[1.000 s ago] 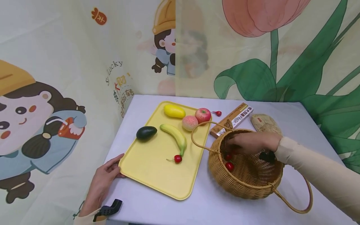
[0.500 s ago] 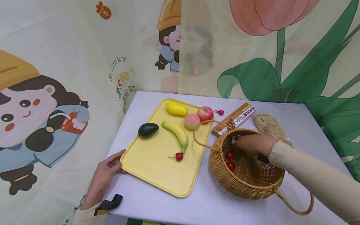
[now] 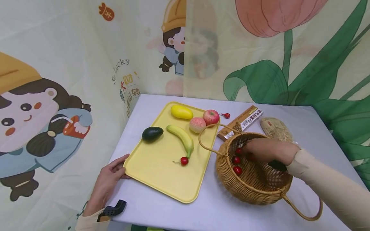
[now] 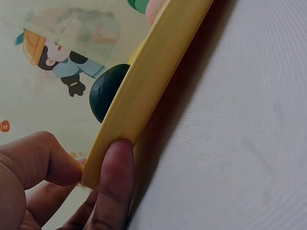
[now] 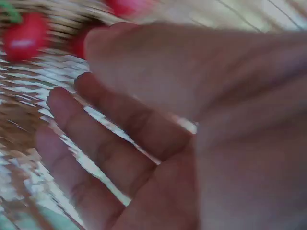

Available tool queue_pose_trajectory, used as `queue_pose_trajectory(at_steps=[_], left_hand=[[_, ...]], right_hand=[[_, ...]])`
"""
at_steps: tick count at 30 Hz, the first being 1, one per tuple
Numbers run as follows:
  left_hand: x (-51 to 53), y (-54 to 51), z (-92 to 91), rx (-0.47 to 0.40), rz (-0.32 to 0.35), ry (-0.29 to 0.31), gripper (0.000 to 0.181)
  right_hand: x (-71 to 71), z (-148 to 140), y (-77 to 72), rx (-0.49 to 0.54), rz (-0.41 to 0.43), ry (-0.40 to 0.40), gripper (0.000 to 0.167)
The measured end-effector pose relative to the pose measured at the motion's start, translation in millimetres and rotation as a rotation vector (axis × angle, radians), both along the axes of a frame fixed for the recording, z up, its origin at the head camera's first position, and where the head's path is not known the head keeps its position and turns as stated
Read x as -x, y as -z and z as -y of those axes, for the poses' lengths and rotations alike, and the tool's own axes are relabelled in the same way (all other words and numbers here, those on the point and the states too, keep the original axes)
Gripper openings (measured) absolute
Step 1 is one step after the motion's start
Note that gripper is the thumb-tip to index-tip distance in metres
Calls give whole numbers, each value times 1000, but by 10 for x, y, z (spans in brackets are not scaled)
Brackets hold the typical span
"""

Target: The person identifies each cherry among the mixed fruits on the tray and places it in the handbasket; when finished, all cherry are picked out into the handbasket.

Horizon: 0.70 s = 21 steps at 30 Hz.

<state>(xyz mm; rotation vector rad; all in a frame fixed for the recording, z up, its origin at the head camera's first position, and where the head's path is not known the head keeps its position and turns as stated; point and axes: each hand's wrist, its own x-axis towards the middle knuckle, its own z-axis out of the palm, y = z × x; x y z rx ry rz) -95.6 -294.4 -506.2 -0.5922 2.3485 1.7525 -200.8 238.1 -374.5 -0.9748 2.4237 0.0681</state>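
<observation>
My left hand (image 3: 108, 178) grips the near-left corner of a yellow tray (image 3: 162, 183), with fingers on its side wall in the left wrist view. On the tray lie an avocado (image 3: 152, 133), a yellow mango-shaped fruit (image 3: 181, 112), a banana (image 3: 182, 138), a peach (image 3: 198, 125), an apple (image 3: 211, 117) and a cherry (image 3: 184, 161). My right hand (image 3: 267, 150) reaches inside a wicker basket (image 3: 240, 189). Its thumb and hidden index finger pinch a cherry (image 5: 80, 44), mostly covered; the other fingers are spread. Several cherries (image 3: 237, 170) lie along the basket's left inner wall.
Behind the basket lie a pasta box (image 3: 241, 122) and a bag of dry, pale food (image 3: 276, 129). A small red item (image 3: 226, 115) sits beyond the apple. The basket's hoop handle (image 3: 202, 141) overhangs the tray's right edge.
My right hand went deeper into the basket, then drew back slightly to the right, and a red cherry now shows under its fingers. My left hand stays at the tray corner.
</observation>
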Motion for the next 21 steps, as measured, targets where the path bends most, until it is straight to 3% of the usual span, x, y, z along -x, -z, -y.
queue_pose_trajectory(at_steps=[3, 6, 10, 12, 17, 21], left_hand=[[6, 8, -9, 24, 8, -8, 57], [15, 17, -21, 38, 19, -9, 56], [19, 23, -23, 37, 22, -2, 57], [11, 20, -17, 37, 20, 0, 57], [-2, 10, -3, 42, 7, -4, 56], [-5, 3, -15, 36, -6, 4, 56]], right_hand=[[-137, 11, -223, 126, -39, 67, 28], [-366, 59, -371, 231, -177, 63, 27], [-743, 230, -427, 334, -373, -20, 38], [-932, 375, -416, 380, -390, -27, 40], [-1278, 862, -199, 566, -306, -6, 36], [-1348, 1291, 170, 660, -372, -25, 27]])
